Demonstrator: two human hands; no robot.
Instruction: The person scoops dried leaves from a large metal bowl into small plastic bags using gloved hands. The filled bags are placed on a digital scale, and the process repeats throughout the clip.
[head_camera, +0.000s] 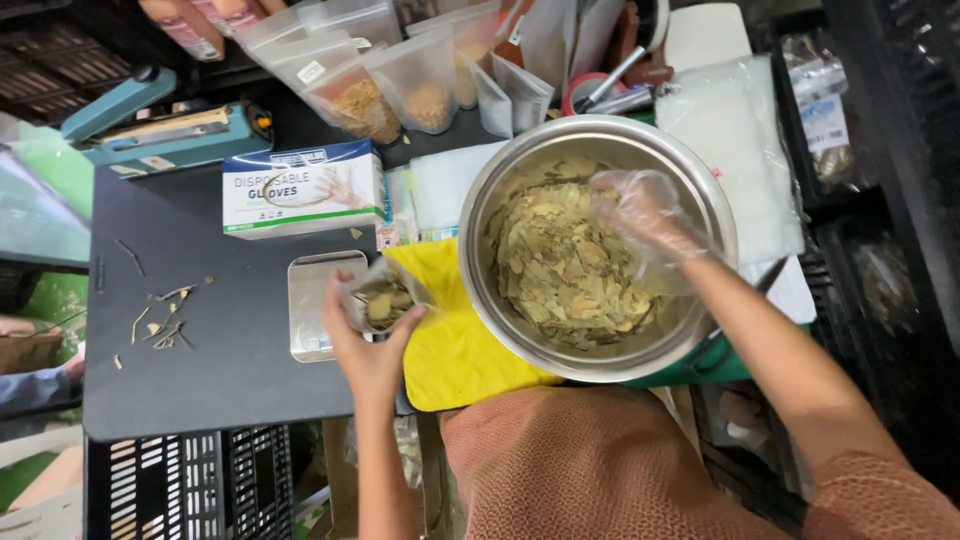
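My left hand (368, 345) grips a small clear pouch (383, 297) partly filled with dried leaves, held just above a small silver scale (310, 310). My right hand (645, 222), in a thin clear plastic glove, reaches into a large steel bowl (480, 200) and rests on the heap of dried leaves (560, 270) inside it. Whether it grasps any leaves I cannot tell. The bowl sits partly on a yellow sheet (455, 350) close to my body.
A box of disposable gloves (300, 188) and a teal heat sealer (165, 125) stand on the black table (200, 380). Filled pouches (365, 80) line the back. Twigs (165, 320) lie at left. Clear bags (735, 140) are stacked at right; black crates flank the table.
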